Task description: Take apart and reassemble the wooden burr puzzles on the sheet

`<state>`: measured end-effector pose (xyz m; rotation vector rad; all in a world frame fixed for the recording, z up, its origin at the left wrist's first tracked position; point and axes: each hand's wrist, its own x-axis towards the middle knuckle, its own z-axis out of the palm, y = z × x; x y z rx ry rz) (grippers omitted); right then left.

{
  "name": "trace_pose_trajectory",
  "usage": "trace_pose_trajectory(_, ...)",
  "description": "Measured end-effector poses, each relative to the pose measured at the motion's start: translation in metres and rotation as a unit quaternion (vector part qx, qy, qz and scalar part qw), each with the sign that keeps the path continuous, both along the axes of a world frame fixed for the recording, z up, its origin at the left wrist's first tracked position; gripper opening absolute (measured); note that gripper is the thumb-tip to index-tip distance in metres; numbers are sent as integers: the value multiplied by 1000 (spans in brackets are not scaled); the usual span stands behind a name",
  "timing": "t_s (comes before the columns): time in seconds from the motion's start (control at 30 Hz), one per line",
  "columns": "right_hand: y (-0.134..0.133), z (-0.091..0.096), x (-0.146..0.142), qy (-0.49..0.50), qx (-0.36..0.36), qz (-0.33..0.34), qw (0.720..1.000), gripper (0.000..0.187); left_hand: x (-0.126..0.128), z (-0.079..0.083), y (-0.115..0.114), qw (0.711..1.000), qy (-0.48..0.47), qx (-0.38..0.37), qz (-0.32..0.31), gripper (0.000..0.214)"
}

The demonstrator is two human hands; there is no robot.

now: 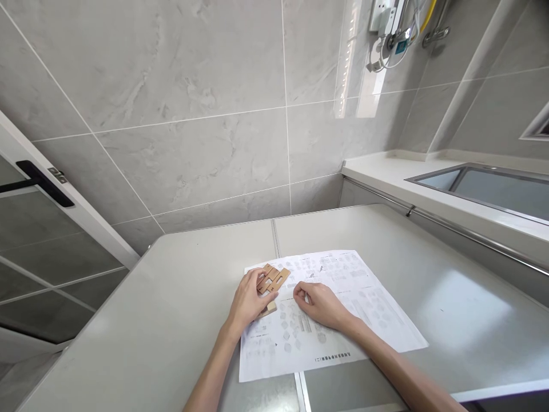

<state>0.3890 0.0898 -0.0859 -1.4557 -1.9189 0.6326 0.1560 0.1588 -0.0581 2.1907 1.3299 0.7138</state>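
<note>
Several flat, light-brown wooden pieces with rectangular cut-outs lie together over the left part of a printed paper sheet. My left hand curves around their left side, fingers at the far edge and thumb at the near one, gripping them. Below the thumb, a paler wooden block shows partly; the palm hides the rest of it. To the right, my right hand rests on the paper with its fingers curled in. Nothing shows between those fingers, and it is apart from the wood.
The paper lies on a pale grey table with a seam down its middle. A tiled wall stands behind. At the right is a white counter with a sink and a metal rail. A door with a black handle stands left.
</note>
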Motion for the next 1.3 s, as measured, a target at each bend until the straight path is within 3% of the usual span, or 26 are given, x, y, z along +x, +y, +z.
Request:
trace_pose_trajectory(0.13, -1, -1, -1, 12, 28, -21, 999, 13, 3, -3, -1, 1000, -2, 12, -23, 39)
trace_pose_trajectory(0.23, -3, -2, -3, 19, 33, -27, 999, 16, 1, -9, -1, 998, 14, 59, 29, 30)
trace_pose_trajectory(0.37, -1, -7, -4, 0, 78, -36, 996, 41, -3, -15, 2, 990, 69, 91, 79, 29)
trace_pose_trajectory(0.53, 4, -20, -5, -33, 106, -35, 993, 67, -2, -16, 2, 988, 115, 75, 69, 37)
trace_pose_trajectory(0.67, 6, -23, -7, -39, 119, -32, 992, 60, 0, -11, -2, 990, 107, 85, 40, 37)
trace_pose_trajectory(0.83, 6, -23, -8, -33, 136, -59, 988, 52, 1, -1, -4, 992, 58, 97, 48, 36)
trace_pose_trajectory(1.07, 6, -21, -3, -41, 137, -106, 984, 51, 8, 9, -8, 995, -91, -2, 46, 35)
trace_pose_trajectory(1.3, 6, -20, 0, -34, 108, -98, 989, 56, 8, 8, -8, 995, -95, -5, 34, 35)
